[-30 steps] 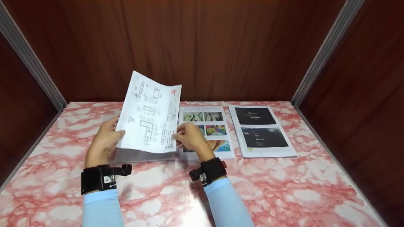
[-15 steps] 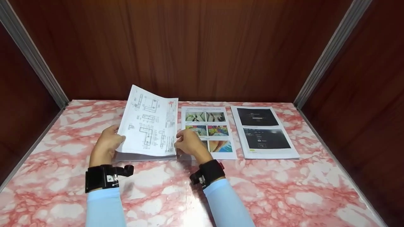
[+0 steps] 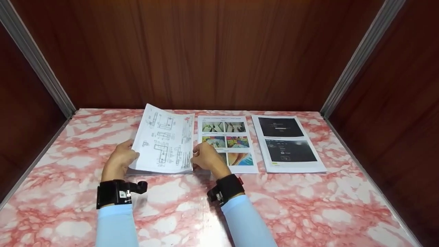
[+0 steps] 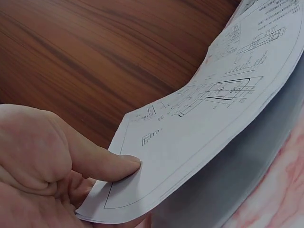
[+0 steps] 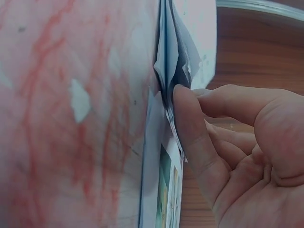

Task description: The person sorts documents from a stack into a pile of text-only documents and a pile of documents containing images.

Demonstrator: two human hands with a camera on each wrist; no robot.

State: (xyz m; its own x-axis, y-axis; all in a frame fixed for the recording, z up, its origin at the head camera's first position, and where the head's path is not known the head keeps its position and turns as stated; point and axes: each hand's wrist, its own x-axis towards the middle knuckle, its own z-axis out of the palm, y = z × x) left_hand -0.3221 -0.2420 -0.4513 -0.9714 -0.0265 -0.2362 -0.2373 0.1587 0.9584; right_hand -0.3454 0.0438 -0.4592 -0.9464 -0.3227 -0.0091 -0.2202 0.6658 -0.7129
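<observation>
White paper sheets printed with a technical drawing (image 3: 164, 140) slope above the left part of the table, their far left corner raised and the page bowed. My left hand (image 3: 120, 158) pinches their left edge; in the left wrist view the thumb (image 4: 111, 164) lies on top and the other fingers are mostly hidden beneath. At the near right edge, my right hand (image 3: 207, 156) pinches the sheets between thumb and index finger. The right wrist view shows page edges (image 5: 167, 52) fanned apart beside that thumb (image 5: 190, 118). Under the drawing lie more papers, largely covered.
Right beside the drawing lies a page with colour photos (image 3: 236, 142), partly covered by my right hand. Farther right is a paper stack with two black printed pictures (image 3: 291, 167). Brown wood-grain panels (image 3: 219, 55) enclose the red-and-white marbled table (image 3: 295, 209).
Both hands have brought the drawing sheets down from a steeper, higher tilt toward the papers below. My left hand has shifted slightly right and down. The other two paper sets stay in place.
</observation>
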